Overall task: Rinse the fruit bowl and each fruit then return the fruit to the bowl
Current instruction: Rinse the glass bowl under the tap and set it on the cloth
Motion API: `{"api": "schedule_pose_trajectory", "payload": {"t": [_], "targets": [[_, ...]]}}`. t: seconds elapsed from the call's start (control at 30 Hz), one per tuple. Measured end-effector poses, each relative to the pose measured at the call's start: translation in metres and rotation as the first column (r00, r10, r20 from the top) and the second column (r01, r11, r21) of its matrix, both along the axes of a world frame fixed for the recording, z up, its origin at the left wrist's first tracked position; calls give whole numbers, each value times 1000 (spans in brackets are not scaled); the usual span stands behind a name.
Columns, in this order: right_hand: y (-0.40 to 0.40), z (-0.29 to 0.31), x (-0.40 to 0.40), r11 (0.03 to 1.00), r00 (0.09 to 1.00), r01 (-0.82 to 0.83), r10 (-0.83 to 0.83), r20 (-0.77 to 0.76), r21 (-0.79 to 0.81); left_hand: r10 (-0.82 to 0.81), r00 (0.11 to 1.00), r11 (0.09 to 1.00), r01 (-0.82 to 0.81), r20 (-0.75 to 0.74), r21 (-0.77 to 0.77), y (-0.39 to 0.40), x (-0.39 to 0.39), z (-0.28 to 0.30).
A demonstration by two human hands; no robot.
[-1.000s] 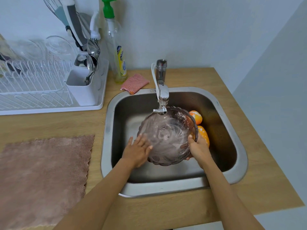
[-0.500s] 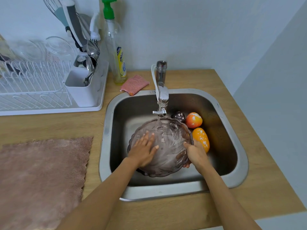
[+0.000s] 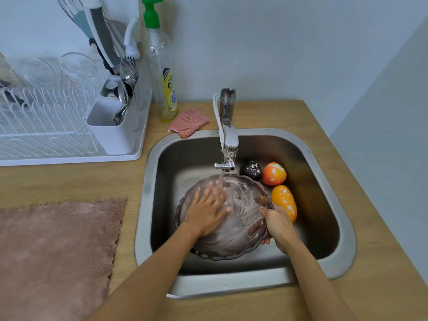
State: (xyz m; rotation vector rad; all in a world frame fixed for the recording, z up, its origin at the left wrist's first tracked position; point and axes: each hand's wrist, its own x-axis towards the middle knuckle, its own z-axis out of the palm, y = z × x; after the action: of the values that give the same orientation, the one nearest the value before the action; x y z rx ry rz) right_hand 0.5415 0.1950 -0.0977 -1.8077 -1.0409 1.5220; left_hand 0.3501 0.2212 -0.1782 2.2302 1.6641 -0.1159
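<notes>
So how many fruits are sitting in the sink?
3: a dark fruit by the tap, a red-orange fruit right of it, an orange fruit beside the bowl. More may hide behind the bowl.

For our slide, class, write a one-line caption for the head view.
Left hand rubs inside the glass fruit bowl under the running tap while the right hand grips its rim.
</notes>
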Motion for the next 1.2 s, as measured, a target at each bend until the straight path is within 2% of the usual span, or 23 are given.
{"api": "schedule_pose_trajectory", "payload": {"t": [0.1, 0.2, 0.3, 0.47, 0.73, 0.83, 0.97, 1.1, 1.2], "targets": [[3, -5, 2, 1000, 999, 4, -4, 42, 2, 72, 997, 997, -72, 8, -31, 1, 1, -5], [5, -5, 4, 1000, 997, -2, 2, 73, 5, -48, 986, 984, 75, 160, -164, -8, 13, -7], [3, 0, 4, 1000, 999, -16, 17, 39, -13, -138, 971, 974, 169, 195, -151, -11, 16, -7], [0, -1, 2, 999, 999, -32, 32, 31, -13, -137, 986, 991, 135, 95, 28, 4, 8, -8], [0, -11, 4, 997, 990, 13, -25, 140, 81, 123, 986, 980, -101, -117, 174, 12, -9, -18], [0, -13, 4, 989, 983, 43, -67, 171, 142, 145, 981, 987, -135, -131, 86, 5, -6, -21], [1, -11, 4, 963, 967, 41, -106, 232, 267, 104, 987, 972, -126, -119, -198, -11, 8, -11], [0, -10, -5, 923, 942, 18, -145, 303, 385, 52, 997, 900, -23, 54, -436, -26, 18, 3], [3, -9, -13, 912, 931, -27, -126, 342, 410, 77, 966, 878, 51, 246, -477, -38, 21, 16]]}}
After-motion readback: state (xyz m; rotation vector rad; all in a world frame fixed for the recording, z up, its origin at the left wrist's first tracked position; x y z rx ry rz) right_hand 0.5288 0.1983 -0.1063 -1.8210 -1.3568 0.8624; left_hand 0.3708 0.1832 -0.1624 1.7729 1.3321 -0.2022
